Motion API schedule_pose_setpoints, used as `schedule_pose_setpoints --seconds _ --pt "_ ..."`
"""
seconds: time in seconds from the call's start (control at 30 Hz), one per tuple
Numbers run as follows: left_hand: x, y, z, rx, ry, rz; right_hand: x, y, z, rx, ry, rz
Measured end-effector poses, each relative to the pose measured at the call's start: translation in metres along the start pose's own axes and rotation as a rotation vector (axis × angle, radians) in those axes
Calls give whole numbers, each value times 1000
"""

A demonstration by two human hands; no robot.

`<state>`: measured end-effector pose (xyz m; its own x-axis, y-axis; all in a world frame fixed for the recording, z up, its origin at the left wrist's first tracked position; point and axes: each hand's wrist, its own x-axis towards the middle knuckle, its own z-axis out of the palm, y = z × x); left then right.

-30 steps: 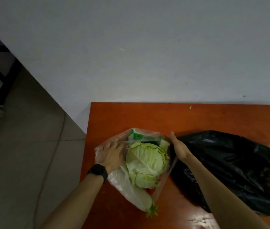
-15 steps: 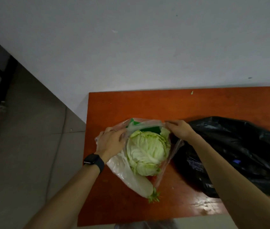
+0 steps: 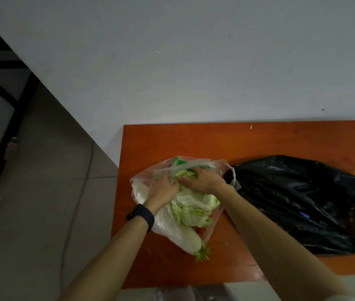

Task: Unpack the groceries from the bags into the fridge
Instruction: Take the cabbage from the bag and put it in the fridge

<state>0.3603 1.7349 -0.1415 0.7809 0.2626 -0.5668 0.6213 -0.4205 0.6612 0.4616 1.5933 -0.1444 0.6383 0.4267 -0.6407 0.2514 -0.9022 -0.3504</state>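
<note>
Right now both hands are down in the clear plastic bag (image 3: 138,190) on the orange table (image 3: 172,140), side by side. The left hand (image 3: 164,189) and the right hand (image 3: 203,181) curl their fingers over the far top of the cabbage (image 3: 194,208), grasping it. It lies just under their palms, above a white radish (image 3: 188,241). A black bag (image 3: 302,198) lies beside it.

orange table (image 3: 194,144) | clear bag (image 3: 138,189) left | black bag (image 3: 291,196) right
</note>
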Motion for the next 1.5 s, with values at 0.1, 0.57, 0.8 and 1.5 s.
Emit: schedule_pose_setpoints --seconds 0.1,0.57,0.8,1.5 --pt "1 -7 0 32 -43 61 -16 4 9 25 56 -3" --pt "-12 10 36 357 -21 239 -156 101 113 709 463 16" --pt "-24 18 83 377 -45 284 -194 129 180 914 585 -41" --pt "-94 0 139 -228 -285 -43 -185 155 179 1536 405 578"
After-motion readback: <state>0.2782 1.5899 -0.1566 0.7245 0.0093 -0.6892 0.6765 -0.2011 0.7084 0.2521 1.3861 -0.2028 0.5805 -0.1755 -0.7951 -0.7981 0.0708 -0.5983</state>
